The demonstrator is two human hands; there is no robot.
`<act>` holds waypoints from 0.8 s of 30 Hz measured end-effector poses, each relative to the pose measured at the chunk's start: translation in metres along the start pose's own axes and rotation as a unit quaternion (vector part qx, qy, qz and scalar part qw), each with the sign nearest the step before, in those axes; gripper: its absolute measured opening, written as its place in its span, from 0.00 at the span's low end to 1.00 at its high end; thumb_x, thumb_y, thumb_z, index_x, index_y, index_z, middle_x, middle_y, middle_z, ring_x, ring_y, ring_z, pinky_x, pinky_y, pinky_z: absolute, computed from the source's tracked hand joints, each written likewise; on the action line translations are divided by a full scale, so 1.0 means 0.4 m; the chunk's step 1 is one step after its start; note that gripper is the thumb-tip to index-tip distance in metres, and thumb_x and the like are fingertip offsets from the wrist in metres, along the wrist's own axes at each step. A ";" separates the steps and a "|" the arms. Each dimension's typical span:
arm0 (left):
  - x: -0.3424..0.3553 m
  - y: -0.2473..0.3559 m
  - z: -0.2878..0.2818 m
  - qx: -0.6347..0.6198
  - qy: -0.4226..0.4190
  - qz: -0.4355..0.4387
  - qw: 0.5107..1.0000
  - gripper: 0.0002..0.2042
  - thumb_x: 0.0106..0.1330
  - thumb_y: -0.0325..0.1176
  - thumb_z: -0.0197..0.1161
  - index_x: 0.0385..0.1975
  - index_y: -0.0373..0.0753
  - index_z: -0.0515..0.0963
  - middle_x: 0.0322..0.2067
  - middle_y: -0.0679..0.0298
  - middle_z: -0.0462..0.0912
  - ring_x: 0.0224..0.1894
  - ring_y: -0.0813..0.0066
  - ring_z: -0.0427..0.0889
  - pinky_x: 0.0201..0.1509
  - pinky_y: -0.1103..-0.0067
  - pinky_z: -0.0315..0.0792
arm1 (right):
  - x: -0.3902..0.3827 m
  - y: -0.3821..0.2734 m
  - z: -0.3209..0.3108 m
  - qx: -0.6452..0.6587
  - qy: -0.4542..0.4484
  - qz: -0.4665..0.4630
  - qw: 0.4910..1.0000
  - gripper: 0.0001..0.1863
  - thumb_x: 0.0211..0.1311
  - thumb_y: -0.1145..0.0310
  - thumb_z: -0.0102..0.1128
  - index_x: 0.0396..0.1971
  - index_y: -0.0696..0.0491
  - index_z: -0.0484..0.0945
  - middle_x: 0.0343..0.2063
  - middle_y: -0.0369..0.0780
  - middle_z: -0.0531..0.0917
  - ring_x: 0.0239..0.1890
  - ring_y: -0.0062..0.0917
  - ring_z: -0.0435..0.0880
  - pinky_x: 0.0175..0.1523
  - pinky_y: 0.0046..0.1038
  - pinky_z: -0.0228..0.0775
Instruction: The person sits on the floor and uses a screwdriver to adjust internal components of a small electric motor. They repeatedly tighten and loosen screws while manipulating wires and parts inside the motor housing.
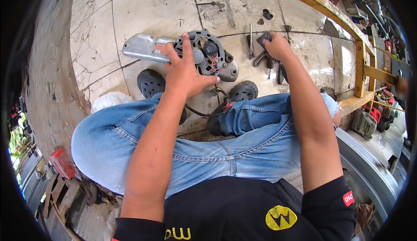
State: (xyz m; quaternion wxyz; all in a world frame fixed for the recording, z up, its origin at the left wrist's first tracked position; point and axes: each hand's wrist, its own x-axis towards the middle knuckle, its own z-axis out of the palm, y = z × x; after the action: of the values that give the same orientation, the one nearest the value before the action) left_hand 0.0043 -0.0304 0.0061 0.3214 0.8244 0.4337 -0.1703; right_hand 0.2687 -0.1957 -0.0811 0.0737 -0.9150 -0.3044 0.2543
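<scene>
My left hand (182, 71) rests fingers spread over a round slotted metal motor housing (200, 46) with red wires, gripping it at the top and lower edge. The housing sits on a silver bracket (143, 47) on the tiles. A dark cable (197, 113) hangs from it toward my legs. My right hand (280, 47) is closed on a dark object (263, 39) that I cannot make out, above a cluster of dark-handled tools (270, 67). A steel rod tool (251, 41) lies just left of it.
A spanner (230, 13) and small dark parts (267, 14) lie on the tiled floor (152, 11). A yellow metal frame (359, 67) runs along the right, with containers (368, 123) beyond. My crossed legs (108, 145) are below; a white bag (108, 102) is beside my left knee.
</scene>
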 end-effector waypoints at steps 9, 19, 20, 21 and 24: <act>-0.001 0.006 -0.003 0.002 0.018 0.011 1.000 0.70 0.39 0.50 0.85 0.78 0.48 0.35 0.72 0.38 0.38 0.61 0.27 0.67 0.64 0.57 0.71 | 0.016 0.078 0.168 -0.179 -0.226 0.155 0.945 0.17 0.63 0.69 0.55 0.51 0.52 0.85 0.57 0.45 0.82 0.59 0.39 0.82 0.61 0.37 0.74; 0.000 0.007 -0.003 0.007 0.014 0.014 1.000 0.73 0.35 0.47 0.88 0.77 0.47 0.34 0.72 0.34 0.31 0.66 0.25 0.61 0.68 0.55 0.67 | 0.126 -0.057 0.203 -0.014 -0.088 0.201 0.976 0.17 0.66 0.63 0.57 0.50 0.52 0.83 0.52 0.47 0.84 0.55 0.41 0.84 0.58 0.40 0.77; -0.002 0.009 -0.006 0.009 0.011 0.015 1.000 0.74 0.34 0.46 0.88 0.77 0.47 0.33 0.72 0.35 0.31 0.66 0.25 0.61 0.69 0.55 0.66 | 0.132 -0.056 0.214 -0.008 -0.088 0.207 0.974 0.17 0.66 0.63 0.57 0.50 0.52 0.83 0.52 0.47 0.85 0.55 0.42 0.84 0.58 0.41 0.77; -0.003 0.017 -0.012 0.003 0.000 0.006 1.000 0.74 0.34 0.46 0.88 0.77 0.46 0.33 0.72 0.35 0.31 0.67 0.25 0.59 0.70 0.55 0.65 | 0.147 -0.042 0.237 -0.007 -0.093 0.209 0.973 0.16 0.66 0.62 0.58 0.49 0.52 0.84 0.52 0.47 0.85 0.55 0.43 0.84 0.58 0.41 0.77; -0.001 0.006 -0.010 0.006 -0.004 0.014 1.000 0.74 0.34 0.46 0.88 0.77 0.46 0.33 0.72 0.34 0.32 0.67 0.25 0.59 0.70 0.55 0.64 | 0.161 -0.028 0.262 0.006 -0.082 0.194 0.978 0.19 0.62 0.59 0.62 0.47 0.54 0.84 0.51 0.49 0.84 0.54 0.43 0.84 0.58 0.41 0.77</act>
State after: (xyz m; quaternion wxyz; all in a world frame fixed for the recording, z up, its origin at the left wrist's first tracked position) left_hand 0.0061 -0.0291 0.0104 0.3203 0.8316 0.4200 -0.1715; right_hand 0.2534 -0.1507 -0.1952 0.0036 -0.9322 -0.1248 0.3397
